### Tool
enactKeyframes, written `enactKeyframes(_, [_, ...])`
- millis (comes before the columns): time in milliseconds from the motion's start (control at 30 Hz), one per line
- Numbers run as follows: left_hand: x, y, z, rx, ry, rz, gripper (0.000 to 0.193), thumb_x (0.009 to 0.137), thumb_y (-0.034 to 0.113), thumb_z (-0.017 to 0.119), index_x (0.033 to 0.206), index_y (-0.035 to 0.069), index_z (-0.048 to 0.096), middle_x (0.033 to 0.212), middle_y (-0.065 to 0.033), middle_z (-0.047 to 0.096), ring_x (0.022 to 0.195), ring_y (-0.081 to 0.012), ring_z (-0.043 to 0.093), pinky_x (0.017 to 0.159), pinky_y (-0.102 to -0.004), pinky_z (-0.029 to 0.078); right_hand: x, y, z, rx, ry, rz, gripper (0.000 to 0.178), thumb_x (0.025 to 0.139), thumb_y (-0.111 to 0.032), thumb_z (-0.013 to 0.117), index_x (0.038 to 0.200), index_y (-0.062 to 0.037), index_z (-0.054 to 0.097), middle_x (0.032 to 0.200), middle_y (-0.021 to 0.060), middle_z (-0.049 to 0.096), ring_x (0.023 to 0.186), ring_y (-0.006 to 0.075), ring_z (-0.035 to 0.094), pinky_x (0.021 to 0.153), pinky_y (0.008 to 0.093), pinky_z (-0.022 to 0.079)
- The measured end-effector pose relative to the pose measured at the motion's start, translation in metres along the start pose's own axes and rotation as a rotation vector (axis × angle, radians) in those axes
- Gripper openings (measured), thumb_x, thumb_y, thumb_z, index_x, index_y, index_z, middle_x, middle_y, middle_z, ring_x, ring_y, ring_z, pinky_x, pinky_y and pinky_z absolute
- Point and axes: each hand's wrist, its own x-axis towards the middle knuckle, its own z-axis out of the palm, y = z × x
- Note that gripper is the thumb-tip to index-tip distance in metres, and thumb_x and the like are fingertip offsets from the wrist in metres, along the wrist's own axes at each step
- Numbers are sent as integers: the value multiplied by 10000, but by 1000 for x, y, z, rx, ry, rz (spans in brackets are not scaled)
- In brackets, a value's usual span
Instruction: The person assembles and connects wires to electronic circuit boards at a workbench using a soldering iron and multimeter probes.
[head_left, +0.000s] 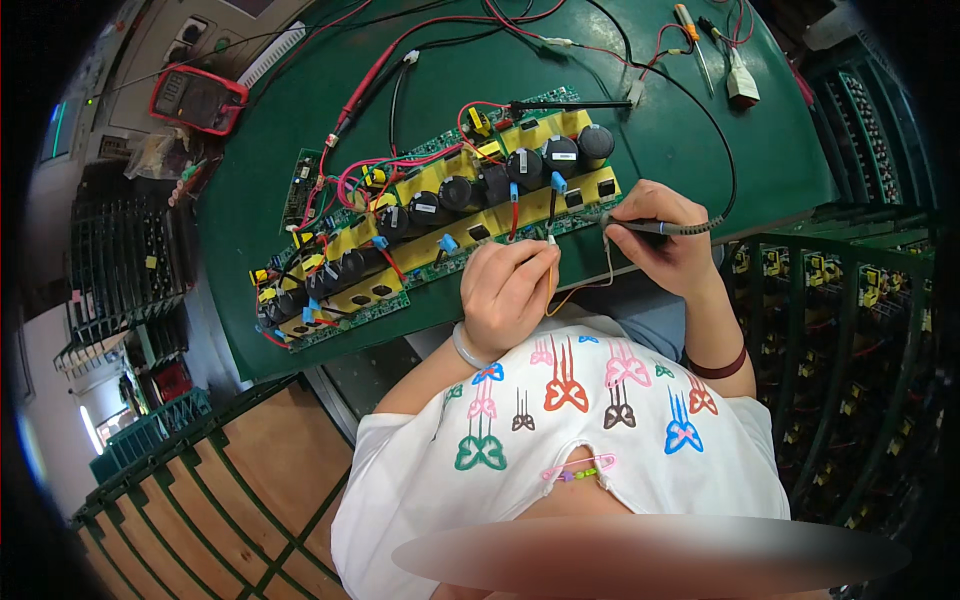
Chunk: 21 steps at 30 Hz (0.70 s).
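A long green circuit board [455,258] lies slantwise on the green bench, with yellow insulating strips and a row of black cylindrical capacitors [423,208]. My right hand [665,240] is closed in a pinch round an oscilloscope probe [660,228], its tip pointing left at the board's near right edge. A thin yellowish lead [580,291] loops from the probe to my left hand [505,295]. The left fingers pinch the small clip [552,241] at that lead's end, by the board's near edge. Whether clip or probe tip touches the board I cannot tell.
A red multimeter [199,99] sits at the far left. Red and black cables [365,88] run across the bench's back. A screwdriver [694,42] and a white connector [740,82] lie far right. Racks of boards [825,270] stand at right, and a slatted rack [225,470] at lower left.
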Motion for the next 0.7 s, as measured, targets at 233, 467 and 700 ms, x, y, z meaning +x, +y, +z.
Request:
enactKeyframes(233, [1,-1,-5,21,0,3,243,698,-57,793,904,28,695,887,-93,686,721,-266,634,617,-356,491,7,-3,5,-38,8,-66,200,752,99,741,867,15,601,753,103,617,657,217,582,584,307,447])
enactKeyframes(467, [-5,6,-7,-23,-11,-9,240,727,-31,781,937,29,682,950,-97,681,761,-269,628,661,-382,503,-5,-4,5,-100,39,-40,176,755,67,738,855,-12,615,740,114,606,632,252,580,570,333,457])
enactKeyframes(700, [-5,8,-7,13,3,-34,202,778,1,759,952,9,657,902,-83,614,777,-261,597,695,-367,500,-1,-12,6,-99,22,-18,161,764,58,738,845,14,606,743,115,612,623,245,587,579,316,470])
